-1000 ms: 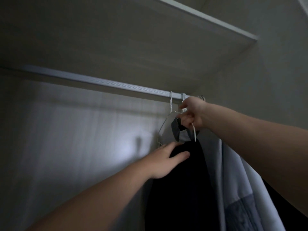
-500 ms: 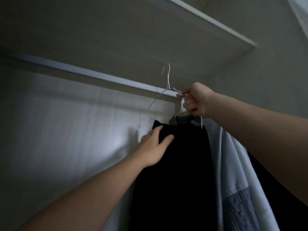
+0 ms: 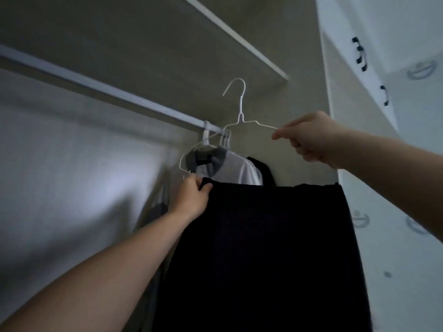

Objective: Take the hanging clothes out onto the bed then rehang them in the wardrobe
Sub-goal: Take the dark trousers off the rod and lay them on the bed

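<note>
A white wire hanger (image 3: 240,109) is off the wardrobe rail (image 3: 100,88), its hook free in the air below the shelf. My right hand (image 3: 309,137) pinches the hanger's right shoulder. A black garment (image 3: 263,248) hangs folded over the hanger's bottom bar and fills the lower middle of the view. My left hand (image 3: 191,200) grips the garment's top left corner. Behind it a white shirt with a grey collar (image 3: 225,168) and another dark garment (image 3: 261,168) still hang on the rail at its right end.
A wardrobe shelf (image 3: 230,37) runs just above the rail. The wardrobe's side wall (image 3: 297,97) stands right behind my right hand. White cabinet doors with dark handles (image 3: 359,53) are at the far right. The rail's left stretch carries no hangers.
The hanger with the black garment came off the rail and moved right and toward me. My right hand slid from the hanger's neck to its shoulder. My left hand now grips the garment's corner.
</note>
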